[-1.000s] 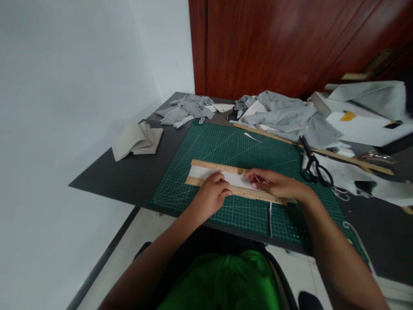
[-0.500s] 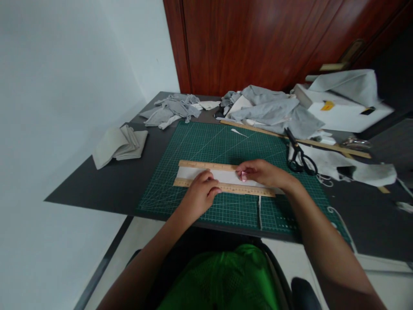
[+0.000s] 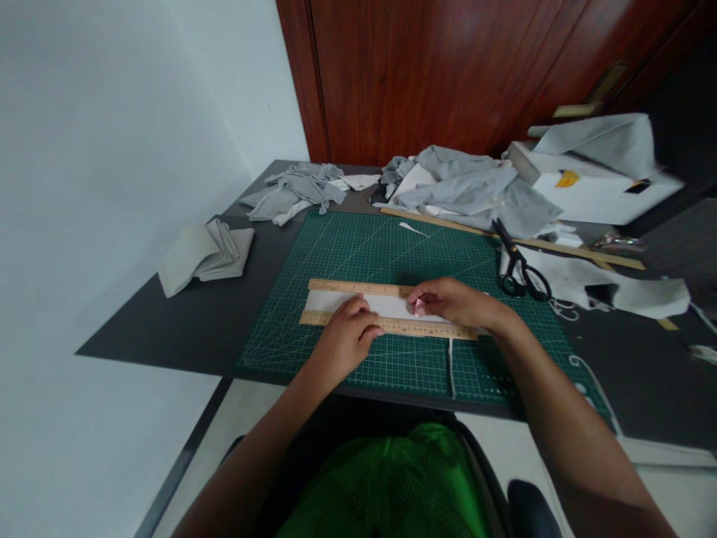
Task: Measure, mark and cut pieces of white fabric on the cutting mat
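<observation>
Two wooden rulers lie side by side on the cutting mat, a front ruler [image 3: 417, 326] and a back ruler [image 3: 358, 286]. A white strip of cloth [image 3: 386, 305] shows between them. My left hand [image 3: 352, 330] presses on the front ruler with bent fingers, its fingertips reaching onto the white strip. Over the right part of the strip, my right hand [image 3: 448, 299] is closed in a pinch on a small pale pink piece [image 3: 420, 307], perhaps tailor's chalk. That hand hides the right end of the back ruler.
Black scissors [image 3: 520, 269] lie right of my right hand, by a pale cloth piece [image 3: 644, 295]. A long wooden ruler [image 3: 448, 222] crosses the green mat's [image 3: 347, 246] back edge. Folded cloth [image 3: 210, 254], grey cloth heaps [image 3: 459, 183] and a white box [image 3: 594, 194] stand around it.
The pinching fingers of my right hand have shifted very slightly left. My left hand and the rulers stay in place; the view has tilted a little.
</observation>
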`<state>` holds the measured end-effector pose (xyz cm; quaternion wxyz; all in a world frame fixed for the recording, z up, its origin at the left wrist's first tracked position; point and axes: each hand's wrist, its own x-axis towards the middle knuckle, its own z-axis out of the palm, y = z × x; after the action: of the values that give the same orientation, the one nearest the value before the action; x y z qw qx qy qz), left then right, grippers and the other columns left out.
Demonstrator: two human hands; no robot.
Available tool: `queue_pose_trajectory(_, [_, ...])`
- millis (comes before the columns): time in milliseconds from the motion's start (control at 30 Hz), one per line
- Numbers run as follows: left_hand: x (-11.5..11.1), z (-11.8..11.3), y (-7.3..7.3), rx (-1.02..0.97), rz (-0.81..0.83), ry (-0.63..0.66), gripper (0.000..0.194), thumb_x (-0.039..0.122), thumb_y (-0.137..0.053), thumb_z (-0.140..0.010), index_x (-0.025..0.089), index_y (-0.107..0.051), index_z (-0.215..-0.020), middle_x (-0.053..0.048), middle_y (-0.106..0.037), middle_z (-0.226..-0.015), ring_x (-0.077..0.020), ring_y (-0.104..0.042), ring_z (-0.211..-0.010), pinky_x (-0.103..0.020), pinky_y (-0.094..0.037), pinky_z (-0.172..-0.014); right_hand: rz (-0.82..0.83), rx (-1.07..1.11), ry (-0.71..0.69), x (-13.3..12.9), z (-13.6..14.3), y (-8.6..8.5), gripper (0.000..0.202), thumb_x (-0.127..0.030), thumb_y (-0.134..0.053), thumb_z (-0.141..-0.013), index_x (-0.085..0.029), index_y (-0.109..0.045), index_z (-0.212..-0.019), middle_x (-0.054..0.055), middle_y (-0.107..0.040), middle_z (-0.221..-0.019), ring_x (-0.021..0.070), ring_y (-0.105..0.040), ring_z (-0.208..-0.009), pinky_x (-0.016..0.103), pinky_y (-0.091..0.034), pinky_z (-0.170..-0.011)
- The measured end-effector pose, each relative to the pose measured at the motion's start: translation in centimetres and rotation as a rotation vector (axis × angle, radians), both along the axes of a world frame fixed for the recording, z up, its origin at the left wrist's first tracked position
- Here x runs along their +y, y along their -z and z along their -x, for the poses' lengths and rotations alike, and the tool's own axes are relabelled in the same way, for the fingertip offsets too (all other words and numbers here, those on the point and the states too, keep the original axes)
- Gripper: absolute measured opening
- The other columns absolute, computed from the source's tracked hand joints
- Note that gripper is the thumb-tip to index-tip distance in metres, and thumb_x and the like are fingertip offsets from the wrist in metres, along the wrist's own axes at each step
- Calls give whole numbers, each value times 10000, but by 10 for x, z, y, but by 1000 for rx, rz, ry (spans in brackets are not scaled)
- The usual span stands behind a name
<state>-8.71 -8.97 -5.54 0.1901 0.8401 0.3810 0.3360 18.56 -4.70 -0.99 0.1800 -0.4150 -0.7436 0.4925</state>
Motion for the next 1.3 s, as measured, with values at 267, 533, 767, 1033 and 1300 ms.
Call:
queue_pose_trajectory(267, [0,0,-1,13,1,-4,58,167,-678,-948,210,-716,-958,-41,-630,-1017,-224,-635,-1055,-448,-553,-987,-62,6,-51,1,-2,-3,183,-370,-656,-910,-191,-685,-879,9,-636,-825,173,-561,-782,276,-415,-708])
queue_pose_trajectory(533, [-1,0,-1,7,-5,-4,52,175,-691,-943,205,-727,-964,-42,-628,-1021,-226,-635,-1082,-460,-533,-1037,-22,27,-86,-2,1,-4,183,-353,-649,-925,-192,-675,-1008,29,-674,-904,192,-622,-846,295,-478,-761])
queue_pose_trajectory(767, [0,0,-2,11,-10,-1,42,165,-700,-936,197,-724,-947,-45,-628,-1030,-221,-632,-1043,-440,-539,-996,-158,-87,-159,-1,0,-10,182,-307,-595,-943,-206,-745,-961,49,-721,-961,209,-648,-898,312,-483,-810])
queue_pose_trajectory(1033, [1,0,-1,2,1,-2,60,146,-693,-931,201,-715,-928,-42,-626,-1012,-221,-627,-1015,-427,-550,-947,-166,-29,-158,3,-4,-4,226,-355,-573,-975,-172,-700,-1021,40,-666,-921,186,-593,-826,292,-447,-742])
queue_pose_trajectory(1300, [0,-1,-3,10,0,-1,58,153,-692,-933,200,-721,-952,-50,-630,-1006,-234,-630,-1051,-444,-549,-966,-15,-25,-93,0,-4,-4,207,-382,-649,-927,-180,-686,-947,6,-609,-798,160,-537,-726,269,-405,-651])
